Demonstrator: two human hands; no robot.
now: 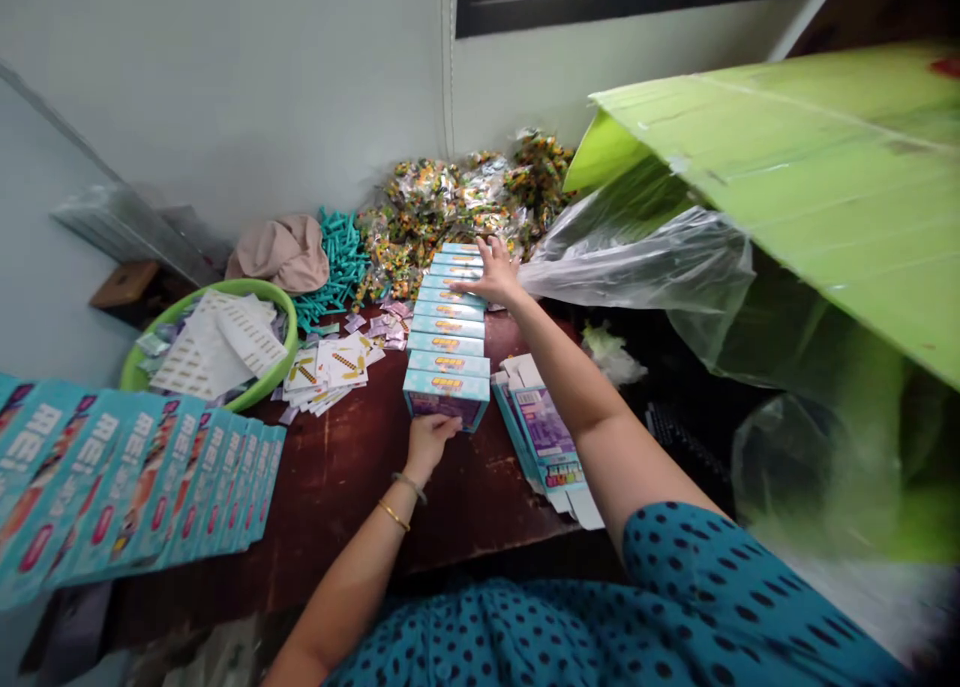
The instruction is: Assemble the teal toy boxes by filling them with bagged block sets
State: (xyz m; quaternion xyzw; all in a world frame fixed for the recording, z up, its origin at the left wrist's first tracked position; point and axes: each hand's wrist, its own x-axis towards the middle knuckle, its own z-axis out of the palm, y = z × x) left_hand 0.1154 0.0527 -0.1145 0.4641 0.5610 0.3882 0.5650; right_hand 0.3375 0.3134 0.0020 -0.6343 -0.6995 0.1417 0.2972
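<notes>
A row of several small teal boxes (448, 327) runs away from me across the dark wooden table (337, 487). My left hand (429, 439) presses against the near end of the row, fingers curled against the front box. At the far end of the row rests my right hand (495, 272), fingers spread flat over the last boxes. Flattened box blanks (544, 437) lie just right of the row, under my right forearm.
A fanned stack of teal flat cartons (127, 487) lies at left. A green bowl (142, 362) holds paper sheets. Small cards (330, 367), teal sticks (341, 257) and a heap of wrapped candies (450, 202) sit behind. A green cardboard flap (810, 167) and plastic bags (652, 257) stand right.
</notes>
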